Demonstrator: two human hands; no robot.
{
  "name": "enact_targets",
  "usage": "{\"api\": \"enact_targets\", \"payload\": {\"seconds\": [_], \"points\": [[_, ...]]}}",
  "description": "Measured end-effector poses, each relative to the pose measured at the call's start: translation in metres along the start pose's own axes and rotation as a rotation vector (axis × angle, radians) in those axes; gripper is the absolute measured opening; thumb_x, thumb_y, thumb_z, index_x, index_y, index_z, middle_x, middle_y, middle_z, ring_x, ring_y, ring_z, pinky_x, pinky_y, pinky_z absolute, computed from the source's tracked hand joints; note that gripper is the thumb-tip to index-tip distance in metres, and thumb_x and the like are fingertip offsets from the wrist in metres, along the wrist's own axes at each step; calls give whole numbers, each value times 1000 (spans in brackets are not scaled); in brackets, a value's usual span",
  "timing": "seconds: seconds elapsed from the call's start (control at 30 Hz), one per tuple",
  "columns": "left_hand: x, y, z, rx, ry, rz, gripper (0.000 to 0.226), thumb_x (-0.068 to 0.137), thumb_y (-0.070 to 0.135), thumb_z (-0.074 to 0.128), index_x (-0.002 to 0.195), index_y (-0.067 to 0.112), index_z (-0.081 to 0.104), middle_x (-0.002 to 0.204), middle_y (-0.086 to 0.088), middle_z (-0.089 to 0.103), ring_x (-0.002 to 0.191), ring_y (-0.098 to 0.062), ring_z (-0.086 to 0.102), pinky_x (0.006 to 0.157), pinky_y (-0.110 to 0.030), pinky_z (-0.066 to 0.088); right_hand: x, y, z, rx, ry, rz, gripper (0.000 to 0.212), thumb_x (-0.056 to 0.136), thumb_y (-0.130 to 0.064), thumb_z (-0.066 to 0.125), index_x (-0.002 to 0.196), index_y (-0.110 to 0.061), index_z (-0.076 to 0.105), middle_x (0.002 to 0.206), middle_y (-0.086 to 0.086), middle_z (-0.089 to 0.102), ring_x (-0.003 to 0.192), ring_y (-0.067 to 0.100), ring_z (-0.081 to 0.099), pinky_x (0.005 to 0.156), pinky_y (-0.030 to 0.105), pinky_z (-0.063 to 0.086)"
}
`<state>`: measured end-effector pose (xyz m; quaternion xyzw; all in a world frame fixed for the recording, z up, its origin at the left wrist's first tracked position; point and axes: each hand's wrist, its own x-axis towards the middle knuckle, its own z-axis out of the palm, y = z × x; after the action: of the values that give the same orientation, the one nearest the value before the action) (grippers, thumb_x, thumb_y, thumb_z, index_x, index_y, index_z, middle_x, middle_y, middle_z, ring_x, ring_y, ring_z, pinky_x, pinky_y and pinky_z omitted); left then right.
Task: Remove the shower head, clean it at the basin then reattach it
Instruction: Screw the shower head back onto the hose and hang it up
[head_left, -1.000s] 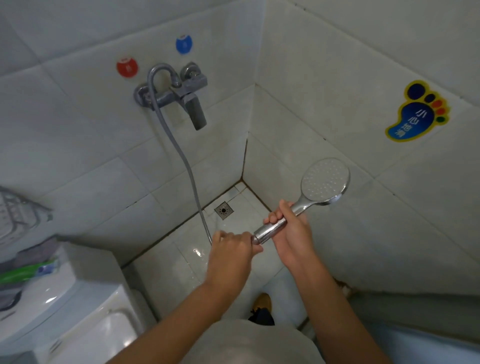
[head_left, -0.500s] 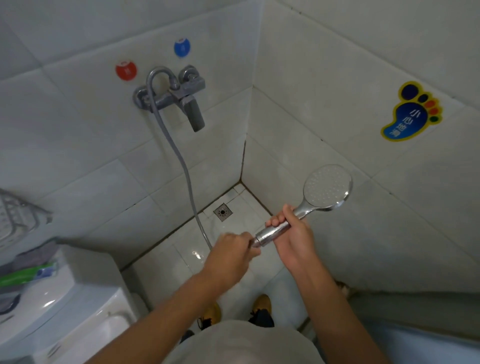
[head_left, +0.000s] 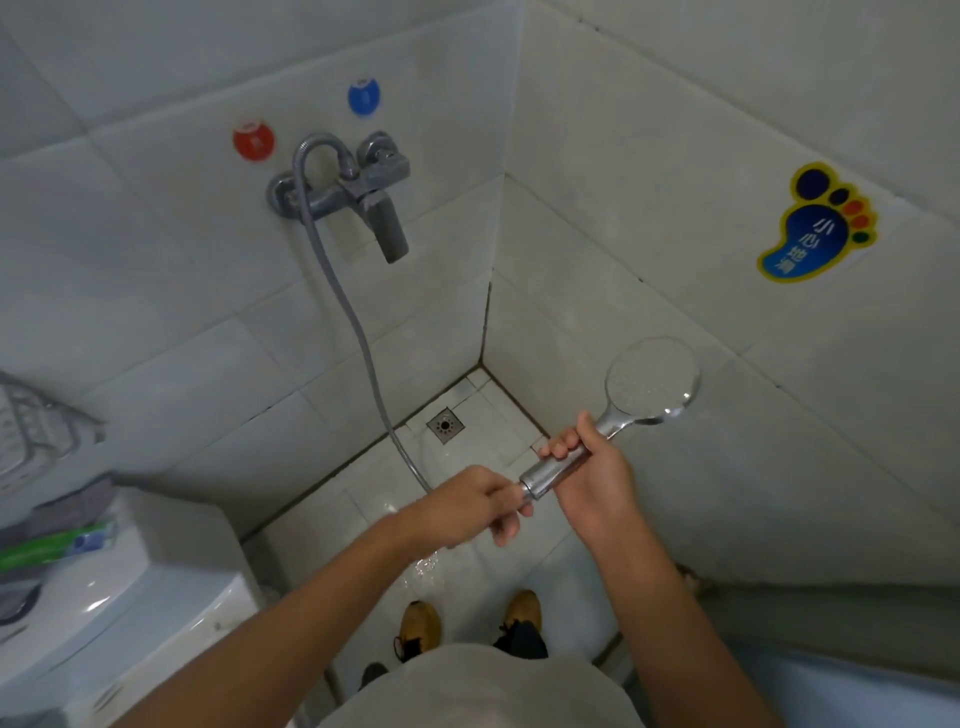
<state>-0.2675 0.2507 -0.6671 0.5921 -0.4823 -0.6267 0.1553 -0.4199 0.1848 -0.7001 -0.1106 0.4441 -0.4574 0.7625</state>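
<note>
Right hand (head_left: 597, 480): we're clenched round the shower head (head_left: 652, 379) handle, over the floor's far corner.
Left hand (head_left: 470, 506): pinching the hose (head_left: 358, 332) nut at the handle's base.
Handling: chrome looks stiff, light, probably slippery; we'd grip the handle, not the face.

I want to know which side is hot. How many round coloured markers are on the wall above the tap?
2. The red marker sits up-left of the tap; the blue marker is higher, above its right end.
</note>
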Motion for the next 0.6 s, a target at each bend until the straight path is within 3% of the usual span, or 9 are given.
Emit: {"api": "enact_targets", "payload": {"seconds": [0.07, 0.13, 0.2, 0.27, 0.37, 0.43, 0.47, 0.53, 0.6], "points": [[1, 2, 18, 639, 364, 76, 20, 97, 14, 45, 109, 13, 61, 89, -1, 68, 83, -15, 59, 80, -23, 41, 0, 4, 2, 9, 58, -73, 25, 96, -30, 54, 78, -14, 48, 67, 4, 43, 64, 19, 48, 75, 36, 49], [-1, 0, 38, 853, 536, 147, 22, 92, 9, 50, 111, 15, 59, 100, -1, 67, 91, -17, 57, 90, -24, 33, -2, 2, 6, 4, 61, -101, 27, 98, -29, 53, 77, -14, 48, 66, 4, 43, 62, 19, 48, 74, 36, 50], [1, -1, 44, 821, 563, 180, 23, 92, 11, 50, 113, 17, 57, 102, 2, 66, 92, -15, 56, 92, -25, 33, -3, -2, 6, -6, 44, -97, 28, 98, -29, 53, 74, -14, 47, 65, 4, 42, 62, 19, 47, 72, 35, 49], [5, -3, 34, 674, 456, 182, 20, 97, 17, 46, 112, 15, 58, 98, 1, 67, 88, -16, 60, 91, -30, 43, -4, -7, 3, -9, 23, -85, 29, 97, -29, 53, 73, -15, 47, 64, 3, 42, 61, 18, 46, 70, 34, 47], [4, 5, 12, 56, -5, 28, 28, 101, 28, 42, 111, 14, 63, 90, 2, 69, 82, -12, 64, 81, -30, 50, -4, -12, -6, -4, -60, -30, 31, 99, -27, 50, 70, -16, 47, 58, 1, 42, 55, 16, 45, 65, 32, 46], [2, 8, 1, -147, -202, -48, 30, 102, 30, 40, 106, 16, 66, 85, 3, 69, 80, -7, 63, 79, -19, 47, -3, -15, -10, 30, -118, 18, 33, 100, -27, 47, 69, -16, 46, 57, 0, 43, 51, 14, 46, 60, 31, 48], [1, 10, 2, -173, -225, -58, 29, 102, 29, 40, 103, 15, 66, 80, 4, 67, 75, -5, 62, 75, -17, 46, -2, -16, -9, 40, -119, 30, 33, 101, -27, 46, 69, -17, 46, 57, 0, 42, 50, 14, 45, 58, 30, 48], [6, 11, 13, -32, -57, -52, 26, 101, 27, 42, 100, 14, 65, 75, 3, 65, 68, -7, 60, 67, -19, 43, 2, -14, -9, 30, -48, 4, 31, 100, -27, 47, 70, -17, 43, 58, 0, 40, 52, 14, 42, 60, 31, 44], [15, 10, 30, 352, 256, 9, 24, 97, 29, 43, 102, 14, 62, 90, -7, 68, 82, -21, 63, 71, -27, 39, 5, -13, -4, 6, 47, -51, 31, 99, -27, 47, 71, -17, 42, 58, 1, 39, 54, 16, 40, 63, 33, 41]]}}
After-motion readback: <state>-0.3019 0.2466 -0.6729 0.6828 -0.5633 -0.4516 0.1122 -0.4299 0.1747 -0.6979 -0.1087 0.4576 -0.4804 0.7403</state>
